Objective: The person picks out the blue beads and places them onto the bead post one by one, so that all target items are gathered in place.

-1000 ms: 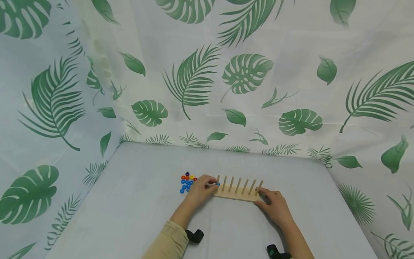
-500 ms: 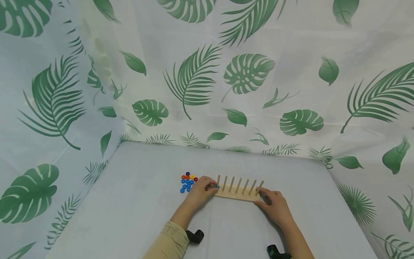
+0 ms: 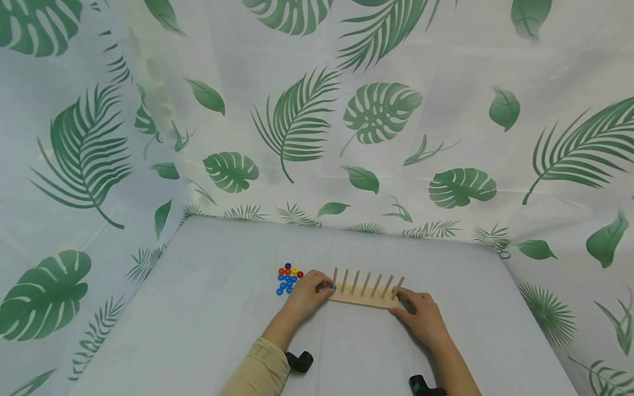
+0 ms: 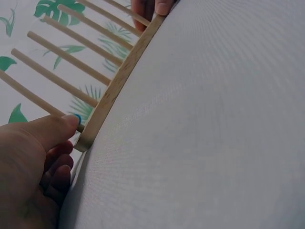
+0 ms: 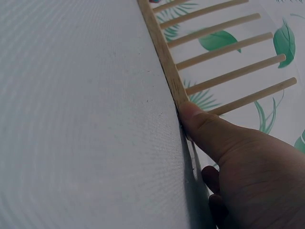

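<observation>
A wooden peg board (image 3: 361, 299) with a row of several upright pegs lies on the white table. My left hand (image 3: 304, 294) is at its left end, pinching a small blue ring-shaped bead (image 3: 333, 287) between thumb and fingers. In the left wrist view the bead's blue edge (image 4: 78, 119) shows behind the thumb, low on the end peg (image 4: 31, 95); the rest of it is hidden. My right hand (image 3: 423, 313) grips the board's right end, thumb on the front edge in the right wrist view, fingers behind by the last peg (image 5: 257, 97).
Left of the board, beside my left hand, lies a cluster of loose beads: several blue ones (image 3: 279, 292), orange ones (image 3: 281, 270), a yellow one (image 3: 295, 270), a red one (image 3: 300, 274) and a dark purple one (image 3: 288, 265). A leaf-patterned cloth (image 3: 307, 214) hangs behind the table.
My left hand has lowered slightly with the blue bead, which now sits further down the leftmost peg. The right hand keeps its hold on the board.
</observation>
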Demonstrator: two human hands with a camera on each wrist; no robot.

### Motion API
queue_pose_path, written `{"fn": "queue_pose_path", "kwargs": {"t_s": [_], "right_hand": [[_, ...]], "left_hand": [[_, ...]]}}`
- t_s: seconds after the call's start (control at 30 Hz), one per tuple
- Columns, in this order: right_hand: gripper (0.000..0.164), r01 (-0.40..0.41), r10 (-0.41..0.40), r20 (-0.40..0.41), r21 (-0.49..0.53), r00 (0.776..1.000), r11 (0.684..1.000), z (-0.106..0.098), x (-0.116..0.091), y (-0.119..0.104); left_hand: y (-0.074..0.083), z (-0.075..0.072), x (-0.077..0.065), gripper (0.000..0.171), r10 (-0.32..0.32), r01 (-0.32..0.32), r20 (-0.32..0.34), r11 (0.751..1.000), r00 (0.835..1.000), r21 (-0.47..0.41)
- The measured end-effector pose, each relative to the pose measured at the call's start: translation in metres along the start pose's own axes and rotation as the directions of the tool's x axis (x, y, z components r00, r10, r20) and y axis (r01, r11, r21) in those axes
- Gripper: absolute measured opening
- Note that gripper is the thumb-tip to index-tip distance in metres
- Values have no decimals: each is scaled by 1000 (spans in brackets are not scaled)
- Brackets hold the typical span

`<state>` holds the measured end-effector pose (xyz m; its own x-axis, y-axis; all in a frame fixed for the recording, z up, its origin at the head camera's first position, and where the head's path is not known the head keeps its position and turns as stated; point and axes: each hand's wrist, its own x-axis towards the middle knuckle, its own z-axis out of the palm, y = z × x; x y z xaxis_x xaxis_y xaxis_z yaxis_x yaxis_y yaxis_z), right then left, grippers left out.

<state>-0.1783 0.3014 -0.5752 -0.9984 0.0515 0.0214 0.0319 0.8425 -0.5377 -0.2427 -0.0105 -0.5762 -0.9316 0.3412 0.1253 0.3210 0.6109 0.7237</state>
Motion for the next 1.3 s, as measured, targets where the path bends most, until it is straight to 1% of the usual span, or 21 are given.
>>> {"fn": "queue_pose_path", "kwargs": {"t_s": [0.27,0.73,0.9,1.0,1.1,1.2,1.3], "right_hand": [[63,12,-12,-10,-5,1000,1000,0,-1,0],[62,15,-15,-14,-7,1000,1000,-1,-2,-2],[64,2,-2,-7,-8,1000,1000,-1,-1,-2],[64,-3,3,-6,-7,1000,1000,0,-1,-1],[65,-7,7,-5,-6,1000,1000,1,-1,0],[66,-6,6,-5,-6,1000,1000,0,0,0],[66,-5,5,-3,-11,1000,1000,0,0,0]], "left_hand": [[3,-1,-1,20,-5,4,7,1000,1000,31],[8,-3,-3,20,-9,9,9,998,1000,57],[9,-3,-3,32,-21,20,27,999,999,33],[8,-2,-2,41,-43,42,48,999,998,16],[8,-3,-2,47,-66,66,73,998,995,-2],[10,-7,-4,51,-79,82,82,996,994,-30],[11,-15,-6,52,-65,69,78,996,995,-55]]}}
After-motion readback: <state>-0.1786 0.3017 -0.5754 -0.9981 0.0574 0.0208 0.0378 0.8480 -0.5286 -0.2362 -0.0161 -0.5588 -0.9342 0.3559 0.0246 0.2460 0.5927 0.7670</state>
